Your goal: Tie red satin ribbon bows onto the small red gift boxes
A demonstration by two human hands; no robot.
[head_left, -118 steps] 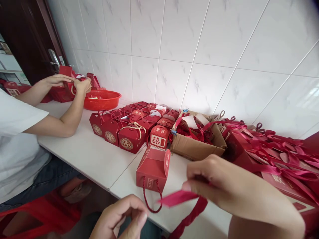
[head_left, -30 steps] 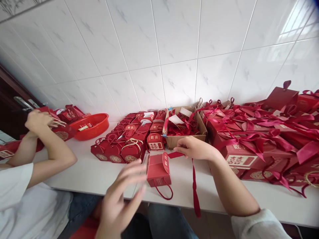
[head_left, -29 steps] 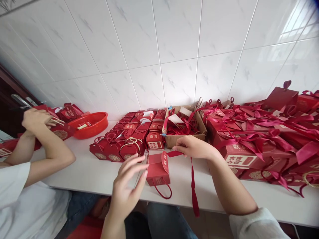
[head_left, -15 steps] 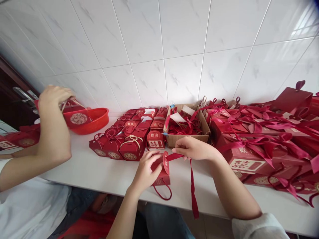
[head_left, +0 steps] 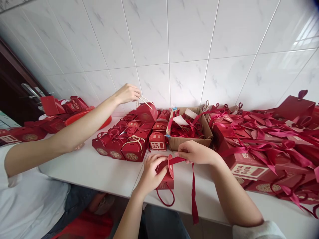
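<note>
My left hand point(head_left: 152, 171) grips a small red gift box point(head_left: 166, 182) that stands on the white table; its thumb and fingers are wrapped over the top. A dark red cord handle point(head_left: 165, 201) loops from the near side of this box. Pinched in my right hand point(head_left: 191, 152) is a red ribbon point(head_left: 193, 189). One stretch of it runs to the round flap point(head_left: 170, 166) on the box top, and the loose end hangs past the table's front edge.
A cardboard box point(head_left: 189, 143) of ribbons and white cards stands behind my hands. Grouped gift boxes point(head_left: 134, 151) are left of it; ribbon-tied boxes point(head_left: 251, 156) are piled right. A co-worker's hand point(head_left: 128, 93) holds a box point(head_left: 147, 113) by its cord. A red basin point(head_left: 106, 121) is farther left.
The co-worker's hand has carried a corded box from the basin rightward to the grouped boxes. My hands keep nearly the same hold on the box and ribbon; the view has shifted slightly.
</note>
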